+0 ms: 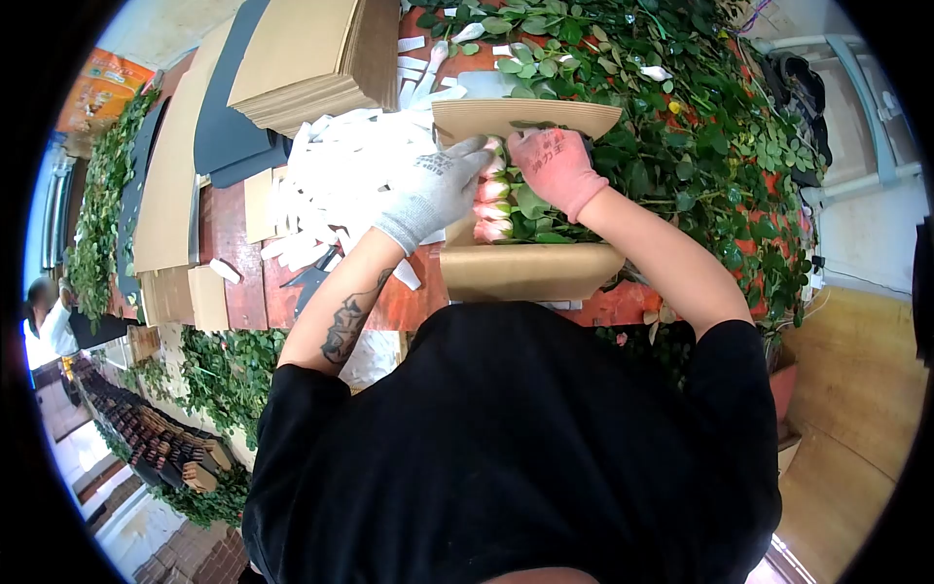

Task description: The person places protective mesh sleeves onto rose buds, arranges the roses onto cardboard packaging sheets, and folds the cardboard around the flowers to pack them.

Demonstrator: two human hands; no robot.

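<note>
Pink roses [493, 210] lie in a column on a sheet of corrugated cardboard [530, 273], heads to the left and leafy stems to the right. The sheet's far flap [525, 115] stands up behind them. My left hand [435, 187], in a grey-white glove, has its fingers closed at the head of the farthest rose. My right hand [556, 170], in a pink glove, is curled beside that same rose, on its stem side. What the right fingers hold is hidden.
White paper strips [341, 170] are heaped left of the roses. Behind them stands a stack of cardboard sheets [311, 58], with dark sheets [229, 117] beside it. Leafy rose stems [671, 146] cover the table's right side. Another person [51, 321] is at the far left.
</note>
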